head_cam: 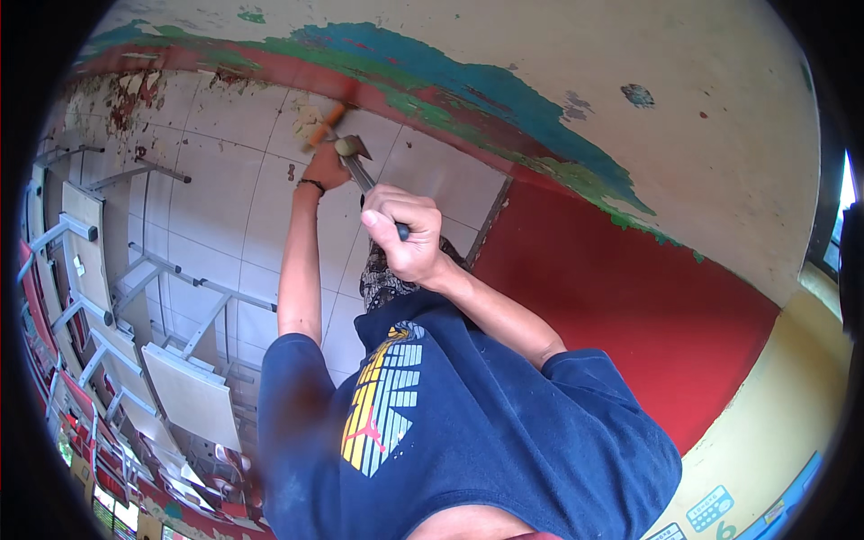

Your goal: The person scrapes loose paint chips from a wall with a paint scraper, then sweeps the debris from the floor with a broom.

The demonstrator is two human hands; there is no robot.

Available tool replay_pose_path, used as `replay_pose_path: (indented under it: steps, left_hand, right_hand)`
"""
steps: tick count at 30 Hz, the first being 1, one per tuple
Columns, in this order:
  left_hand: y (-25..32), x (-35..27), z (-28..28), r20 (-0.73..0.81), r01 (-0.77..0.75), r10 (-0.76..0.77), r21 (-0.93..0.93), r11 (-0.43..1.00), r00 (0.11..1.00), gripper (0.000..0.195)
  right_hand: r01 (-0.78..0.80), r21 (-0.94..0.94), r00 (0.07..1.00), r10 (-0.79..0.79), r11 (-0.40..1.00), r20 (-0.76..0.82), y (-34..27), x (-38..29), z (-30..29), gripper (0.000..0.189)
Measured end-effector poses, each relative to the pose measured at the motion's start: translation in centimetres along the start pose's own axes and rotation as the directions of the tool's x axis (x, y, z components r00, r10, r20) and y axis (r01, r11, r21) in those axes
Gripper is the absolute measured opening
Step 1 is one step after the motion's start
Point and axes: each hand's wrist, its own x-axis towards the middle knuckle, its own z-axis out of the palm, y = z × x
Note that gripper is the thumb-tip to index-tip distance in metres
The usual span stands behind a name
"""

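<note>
My right hand [405, 233] grips the dark end of a hammer [361, 174] with a metal shaft. The hammer's head, with a worn round face, lies just over my left hand [327, 167]. That hand is closed around a hand tool with an orange part [329, 125], blurred by motion. The tool's far end points at the lower red band of the wall [304, 71]; its tip is too blurred to name or to tell whether it touches. Above the band, the paint [459, 74] is chipped into green and blue patches.
Paint flakes [307, 120] lie on the white tiled floor [216, 182]. At left, school desks [192, 391] with grey metal legs are stacked on their sides near red chairs [77, 395]. A red painted surface [607, 283] borders the tiles at right. A window [837, 216] is at the far right.
</note>
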Motion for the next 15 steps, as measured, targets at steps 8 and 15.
replay_pose_path:
  steps: [8,15]
  left_hand:
    - [-1.7,-3.2,4.8,-0.52,0.105,0.017,0.204,0.973,0.854,0.025]
    - [8.6,-8.4,10.5,-0.542,0.216,-0.148,0.063,0.974,0.827,0.019]
  right_hand:
    - [0.043,0.014,0.956,-0.045,0.999,0.291,-1.1,-3.7,-6.2,0.022]
    - [-0.124,0.36,0.632,-0.206,0.925,0.747,-7.4,1.6,-8.8,0.028]
